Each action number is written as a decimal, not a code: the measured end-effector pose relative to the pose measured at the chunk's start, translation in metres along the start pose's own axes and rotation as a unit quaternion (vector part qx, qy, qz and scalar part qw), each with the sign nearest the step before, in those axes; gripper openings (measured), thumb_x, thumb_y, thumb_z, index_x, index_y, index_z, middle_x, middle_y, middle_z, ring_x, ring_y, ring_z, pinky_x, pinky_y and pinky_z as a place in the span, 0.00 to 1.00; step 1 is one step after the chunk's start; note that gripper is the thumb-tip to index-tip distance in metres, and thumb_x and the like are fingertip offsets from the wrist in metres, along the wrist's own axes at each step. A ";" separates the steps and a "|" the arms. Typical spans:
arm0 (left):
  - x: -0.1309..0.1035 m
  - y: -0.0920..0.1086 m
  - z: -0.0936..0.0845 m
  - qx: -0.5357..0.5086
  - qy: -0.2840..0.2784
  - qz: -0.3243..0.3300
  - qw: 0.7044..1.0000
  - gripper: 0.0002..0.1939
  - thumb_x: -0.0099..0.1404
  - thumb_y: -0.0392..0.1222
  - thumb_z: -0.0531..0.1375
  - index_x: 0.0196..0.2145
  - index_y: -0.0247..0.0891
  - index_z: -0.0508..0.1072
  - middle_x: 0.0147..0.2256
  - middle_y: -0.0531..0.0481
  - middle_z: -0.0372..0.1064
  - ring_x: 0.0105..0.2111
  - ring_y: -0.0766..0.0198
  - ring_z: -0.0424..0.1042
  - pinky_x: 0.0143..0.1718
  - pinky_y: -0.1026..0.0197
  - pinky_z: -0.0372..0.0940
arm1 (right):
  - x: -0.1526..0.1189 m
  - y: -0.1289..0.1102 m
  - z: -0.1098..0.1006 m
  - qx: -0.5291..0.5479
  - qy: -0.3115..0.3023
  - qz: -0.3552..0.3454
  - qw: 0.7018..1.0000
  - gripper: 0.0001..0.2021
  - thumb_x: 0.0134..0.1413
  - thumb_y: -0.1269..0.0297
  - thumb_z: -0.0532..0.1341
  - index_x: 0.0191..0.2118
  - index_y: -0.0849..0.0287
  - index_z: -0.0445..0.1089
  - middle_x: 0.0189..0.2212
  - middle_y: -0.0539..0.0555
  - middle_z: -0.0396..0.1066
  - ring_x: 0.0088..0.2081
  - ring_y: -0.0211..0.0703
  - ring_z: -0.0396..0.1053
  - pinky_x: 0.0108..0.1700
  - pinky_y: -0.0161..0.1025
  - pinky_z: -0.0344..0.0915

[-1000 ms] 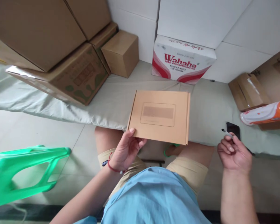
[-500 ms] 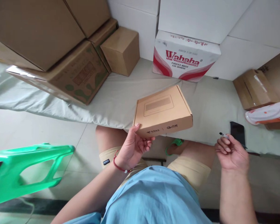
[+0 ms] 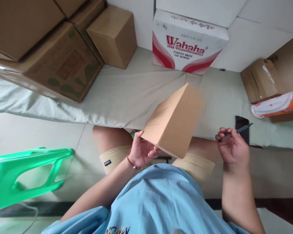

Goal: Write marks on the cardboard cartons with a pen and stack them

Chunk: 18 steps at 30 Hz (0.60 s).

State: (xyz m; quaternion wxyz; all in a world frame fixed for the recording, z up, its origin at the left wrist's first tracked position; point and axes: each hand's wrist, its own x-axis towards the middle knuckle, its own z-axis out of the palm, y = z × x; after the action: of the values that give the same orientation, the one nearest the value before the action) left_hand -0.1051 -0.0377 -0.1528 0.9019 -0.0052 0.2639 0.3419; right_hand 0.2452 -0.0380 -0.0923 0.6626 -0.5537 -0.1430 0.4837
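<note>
Handheld box [image 3: 173,122] steeper, far edge [image 3: 197,104] free

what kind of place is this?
Probably a lived-in room or dorm doubling as storage, though I can't be sure: brown cardboard cartons piled on a long, pale green cloth-covered platform, and a bright green plastic stool on a pale tiled floor.

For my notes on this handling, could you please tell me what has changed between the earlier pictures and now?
The left hand has tilted the small box steeply, so its printed face leans left and a plain side shows. In the right hand, the pen has swung round, now sticking out rightward. Nothing was taken up or let go; the phone, Wahaha carton and green stool stayed put.
</note>
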 end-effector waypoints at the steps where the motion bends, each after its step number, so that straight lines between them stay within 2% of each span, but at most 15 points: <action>1: 0.000 -0.001 0.001 0.031 0.003 0.024 0.999 0.33 0.56 0.70 0.71 0.42 0.35 0.77 0.27 0.49 0.71 0.21 0.68 0.62 0.20 0.68 0.52 | -0.002 0.002 0.002 -0.010 -0.002 -0.008 1.000 0.22 0.32 0.57 0.84 0.29 0.59 0.75 0.31 0.52 0.77 0.28 0.31 0.69 0.29 0.29 0.71; 3: -0.003 -0.002 0.005 0.119 0.020 0.091 0.988 0.34 0.54 0.68 0.74 0.42 0.35 0.76 0.29 0.49 0.72 0.25 0.67 0.66 0.21 0.68 0.55 | -0.005 0.004 0.006 -0.034 -0.010 -0.017 0.999 0.20 0.32 0.60 0.84 0.31 0.60 0.78 0.30 0.52 0.78 0.24 0.28 0.64 0.25 0.27 0.65; 6: -0.011 0.000 0.011 0.210 0.053 0.179 0.960 0.28 0.55 0.56 0.79 0.43 0.36 0.74 0.33 0.51 0.72 0.30 0.67 0.69 0.28 0.67 0.65 | -0.008 0.007 0.008 -0.072 -0.017 -0.004 0.997 0.18 0.33 0.62 0.83 0.32 0.60 0.80 0.27 0.50 0.76 0.19 0.23 0.52 0.19 0.25 0.52; 8: -0.016 0.003 0.013 0.245 0.065 0.218 0.942 0.28 0.54 0.48 0.80 0.44 0.39 0.72 0.37 0.52 0.73 0.33 0.66 0.71 0.33 0.65 0.70 | -0.009 0.009 0.011 -0.095 -0.021 0.016 0.995 0.18 0.33 0.61 0.83 0.33 0.60 0.81 0.25 0.50 0.74 0.17 0.22 0.48 0.18 0.25 0.47; 10: -0.019 0.004 0.012 0.287 0.072 0.247 0.923 0.29 0.54 0.47 0.80 0.45 0.41 0.69 0.41 0.52 0.72 0.36 0.65 0.72 0.36 0.63 0.72 | -0.010 0.011 0.015 -0.113 -0.030 0.036 0.993 0.19 0.32 0.59 0.83 0.33 0.60 0.82 0.24 0.49 0.73 0.17 0.22 0.48 0.17 0.25 0.46; 14: -0.020 0.005 0.011 0.349 0.092 0.285 0.888 0.30 0.53 0.46 0.79 0.42 0.41 0.65 0.39 0.54 0.69 0.36 0.66 0.69 0.38 0.63 0.69 | -0.012 0.012 0.022 -0.122 -0.037 0.047 0.991 0.21 0.31 0.58 0.84 0.33 0.60 0.82 0.23 0.49 0.72 0.17 0.23 0.49 0.18 0.26 0.47; 18: -0.025 0.008 0.017 0.374 0.102 0.295 0.874 0.33 0.48 0.44 0.81 0.43 0.41 0.64 0.40 0.52 0.70 0.38 0.64 0.70 0.40 0.63 0.68 | -0.013 0.012 0.021 -0.127 -0.032 0.039 0.991 0.19 0.35 0.58 0.82 0.34 0.59 0.81 0.23 0.48 0.72 0.17 0.24 0.51 0.18 0.26 0.48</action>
State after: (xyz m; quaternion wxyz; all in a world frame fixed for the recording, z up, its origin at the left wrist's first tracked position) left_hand -0.1179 -0.0432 -0.1247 0.6622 0.3755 0.4514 0.4655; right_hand 0.2178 -0.0367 -0.0912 0.5624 -0.6229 -0.2030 0.5044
